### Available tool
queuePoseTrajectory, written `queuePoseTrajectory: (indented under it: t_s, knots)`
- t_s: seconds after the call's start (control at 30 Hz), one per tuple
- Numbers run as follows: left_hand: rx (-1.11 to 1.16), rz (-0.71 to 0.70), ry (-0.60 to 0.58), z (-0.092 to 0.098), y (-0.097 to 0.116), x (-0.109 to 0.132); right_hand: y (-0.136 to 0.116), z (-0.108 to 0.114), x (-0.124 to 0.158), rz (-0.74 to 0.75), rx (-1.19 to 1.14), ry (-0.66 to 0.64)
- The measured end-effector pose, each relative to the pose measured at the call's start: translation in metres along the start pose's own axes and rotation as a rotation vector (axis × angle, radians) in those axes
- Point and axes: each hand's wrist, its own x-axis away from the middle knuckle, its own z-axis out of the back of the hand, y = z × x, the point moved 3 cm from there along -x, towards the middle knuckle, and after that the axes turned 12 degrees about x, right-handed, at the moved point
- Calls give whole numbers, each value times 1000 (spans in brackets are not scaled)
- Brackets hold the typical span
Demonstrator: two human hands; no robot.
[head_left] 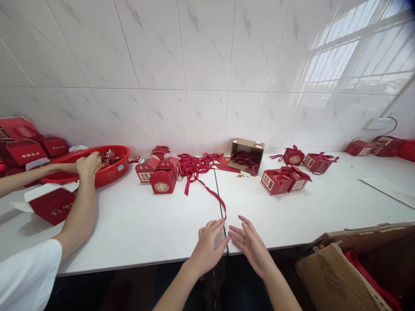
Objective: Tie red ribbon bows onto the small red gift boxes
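Note:
A strand of dark red ribbon runs from a tangled heap of ribbon toward me across the white table. My left hand is at its near end, fingertips touching or just over the ribbon, thumb apart from the fingers. Just to the right, my right hand has its fingers spread and holds nothing. Left of the heap stand several red gift boxes, among them one with a round gold emblem. Ribbon-tied red boxes sit on the right.
A small open cardboard box with dark red pieces lies by the wall. At left, a co-worker's hands are over a red basin, near an open red box. A large carton stands at lower right. A seam splits the tabletop.

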Motion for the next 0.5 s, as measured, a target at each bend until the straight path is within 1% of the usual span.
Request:
queuePoseTrajectory:
  t_s: [0.07,0.1,0.13,0.2,0.27,0.33,0.4,0.5]
  knots:
    - [150,-7,-9,7,14,20,-5,-12,2,-51,-161,-175]
    - [212,-4,-17,11,20,30,-7,-15,2,-60,-220,-214]
    - [271,2,-33,16,24,38,-9,-16,1,-62,-266,-224]
    - [391,18,-75,27,27,54,-12,-16,-1,-52,-337,-202]
    - [532,39,-119,37,21,68,-17,-13,-1,-28,-396,-191]
    - [708,45,-128,44,10,81,-24,-9,1,0,-433,-201]
    - [925,5,-95,50,-4,92,-32,-4,5,44,-450,-187]
    - [1218,-92,-10,56,-22,104,-39,5,8,111,-442,-98]
